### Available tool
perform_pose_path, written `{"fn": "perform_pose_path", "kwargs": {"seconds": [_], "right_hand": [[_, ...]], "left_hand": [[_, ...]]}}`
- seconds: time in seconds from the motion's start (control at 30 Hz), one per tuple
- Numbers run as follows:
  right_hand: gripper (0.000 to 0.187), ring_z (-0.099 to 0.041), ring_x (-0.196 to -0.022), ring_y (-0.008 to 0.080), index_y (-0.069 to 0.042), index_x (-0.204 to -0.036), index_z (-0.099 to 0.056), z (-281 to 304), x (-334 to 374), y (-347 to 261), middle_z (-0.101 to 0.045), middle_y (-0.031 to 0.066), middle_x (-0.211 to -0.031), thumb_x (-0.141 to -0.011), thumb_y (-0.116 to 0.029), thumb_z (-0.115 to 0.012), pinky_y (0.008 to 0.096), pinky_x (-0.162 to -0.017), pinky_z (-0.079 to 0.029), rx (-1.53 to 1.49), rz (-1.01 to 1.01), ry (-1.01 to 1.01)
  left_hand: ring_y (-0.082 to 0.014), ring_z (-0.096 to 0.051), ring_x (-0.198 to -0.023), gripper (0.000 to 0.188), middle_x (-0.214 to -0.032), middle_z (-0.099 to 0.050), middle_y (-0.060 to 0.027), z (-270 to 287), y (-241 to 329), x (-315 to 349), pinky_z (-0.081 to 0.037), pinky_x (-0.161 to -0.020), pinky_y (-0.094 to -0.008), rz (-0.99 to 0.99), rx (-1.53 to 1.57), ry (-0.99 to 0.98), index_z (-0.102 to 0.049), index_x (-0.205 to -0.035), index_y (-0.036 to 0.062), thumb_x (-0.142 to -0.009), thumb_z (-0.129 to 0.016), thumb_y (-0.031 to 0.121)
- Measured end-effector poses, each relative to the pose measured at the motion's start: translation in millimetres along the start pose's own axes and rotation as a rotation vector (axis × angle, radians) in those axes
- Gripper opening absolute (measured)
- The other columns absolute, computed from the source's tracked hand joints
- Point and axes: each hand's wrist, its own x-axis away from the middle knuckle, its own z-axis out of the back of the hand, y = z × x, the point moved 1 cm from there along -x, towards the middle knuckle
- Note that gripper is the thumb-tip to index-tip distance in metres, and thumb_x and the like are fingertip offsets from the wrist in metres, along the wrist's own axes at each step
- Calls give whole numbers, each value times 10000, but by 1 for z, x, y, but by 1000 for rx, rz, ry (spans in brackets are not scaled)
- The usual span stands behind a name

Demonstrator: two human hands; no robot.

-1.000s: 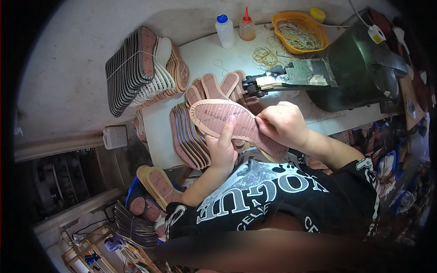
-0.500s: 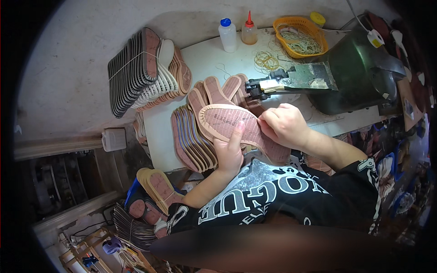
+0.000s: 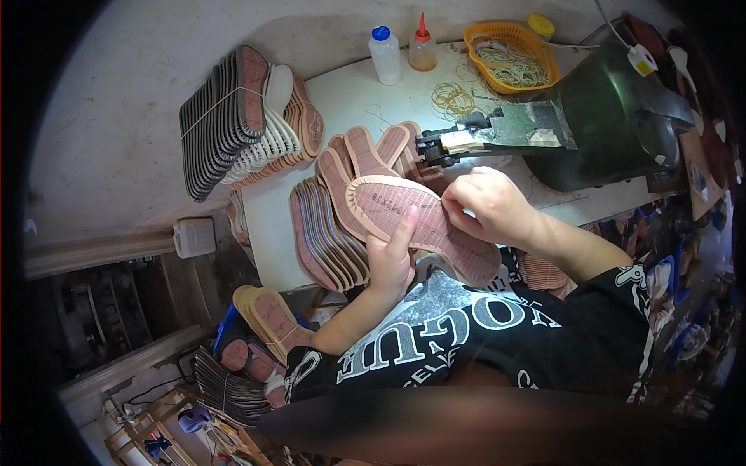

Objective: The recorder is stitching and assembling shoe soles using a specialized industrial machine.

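A pinkish-brown shoe insole (image 3: 444, 234) with a pale folded rim and dark marks on its face is held up in front of my chest. My left hand (image 3: 392, 255) grips it from the near side, its thumb lying on the face and the other fingers hidden beneath. At the far right edge of the insole, my right hand (image 3: 488, 203) is closed in a pinch on the rim. Behind the held piece, several similar insoles (image 3: 360, 151) lie fanned out on the white table (image 3: 272, 233). A row of stacked insoles (image 3: 330, 237) stands to their left.
A green machine arm (image 3: 517, 130) reaches in from the right, close beyond my right hand. Tied insole bundles (image 3: 225, 116) stand at the back left. Two squeeze bottles (image 3: 385, 58), loose rubber bands (image 3: 452, 99) and an orange basket (image 3: 509, 33) occupy the far side.
The held insole has tilted slightly, and its narrow end shows flatter. My right hand has lifted a little at the rim. My left hand keeps its grip.
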Motion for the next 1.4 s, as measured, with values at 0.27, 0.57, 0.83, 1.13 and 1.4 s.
{"fn": "perform_pose_path", "kwargs": {"seconds": [0.27,0.57,0.83,1.13,1.4], "right_hand": [[116,-586,-682,90,-5,-837,-592,2,-4,3,-630,31,-767,-873,-103,-643,268,-626,-466,-605,-393,-7],[128,-595,-711,112,11,-887,-597,9,10,3,-615,59,-756,-922,-108,-562,254,-661,-475,-627,-489,57],[340,-532,-820,84,12,-1057,-606,-14,45,17,-581,-20,-868,-898,-286,-642,254,-803,-448,-1287,-690,-93],[353,-626,-896,141,16,-1130,-591,-38,82,-9,-649,75,-996,-885,-229,-662,283,-787,-519,-1528,-893,-291],[278,-650,-810,130,30,-1068,-619,-19,74,-16,-667,86,-968,-894,-186,-641,257,-743,-532,-1582,-992,-100]], "left_hand": [[-142,-607,-923,259,-1044,-623,-75,0,2,-1,-492,-825,-277,-60,-177,-113,-552,-1129,-13,-883,-609,42],[-134,-609,-875,217,-988,-637,-68,0,-1,-6,-486,-801,-265,-50,-238,-118,-580,-1072,-10,-870,-631,52],[-158,-609,-926,290,-1027,-622,-81,-10,1,-13,-493,-836,-290,0,-169,-140,-532,-1125,-12,-861,-641,45],[-153,-607,-909,398,-1015,-601,-90,-18,2,-118,-494,-822,-269,-147,-559,-176,-515,-1107,-37,-813,-722,132],[-133,-619,-864,355,-986,-628,-87,-40,-7,-140,-499,-782,-253,-18,-563,-204,-520,-1095,-36,-833,-697,125]]}}
